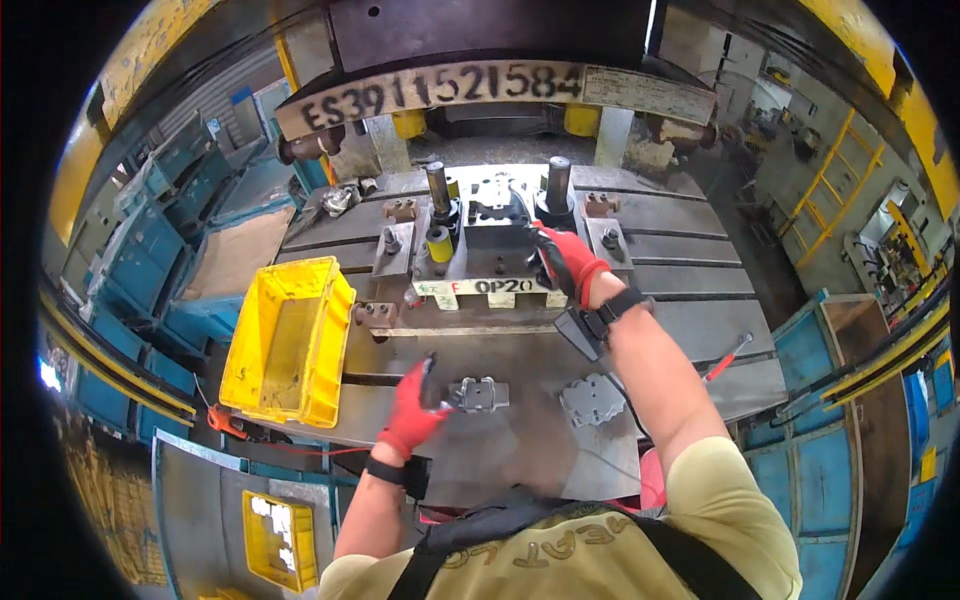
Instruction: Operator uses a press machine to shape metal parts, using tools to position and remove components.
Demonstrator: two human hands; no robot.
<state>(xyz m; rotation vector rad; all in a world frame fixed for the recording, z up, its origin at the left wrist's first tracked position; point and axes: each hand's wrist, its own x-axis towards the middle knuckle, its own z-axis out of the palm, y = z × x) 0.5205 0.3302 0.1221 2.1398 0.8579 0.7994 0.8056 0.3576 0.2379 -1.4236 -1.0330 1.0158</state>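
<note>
My left hand (pixel 412 408), in a red and black glove, is over the press bed with thumb and forefinger spread, holding nothing. Just right of it lies a small grey metal part (pixel 480 394) with a raised wire-like frame. My right hand (pixel 568 262), gloved the same way, reaches to the right front of a die set (pixel 497 240). Its fingers are curled, and what they grip is hidden. A thin dark curved piece (pixel 523 204) runs from near its fingertips toward a pale flat plate (pixel 495 190) on the die. Another stamped metal plate (pixel 592 400) lies below my right forearm.
A yellow bin (pixel 335 335) stands at the left edge of the slotted press bed (pixel 690 310). Two guide posts rise from the die, under the press ram (pixel 500 40). A red-handled tool (pixel 728 358) lies right. A smaller yellow bin (pixel 251 545) with pale parts sits lower left.
</note>
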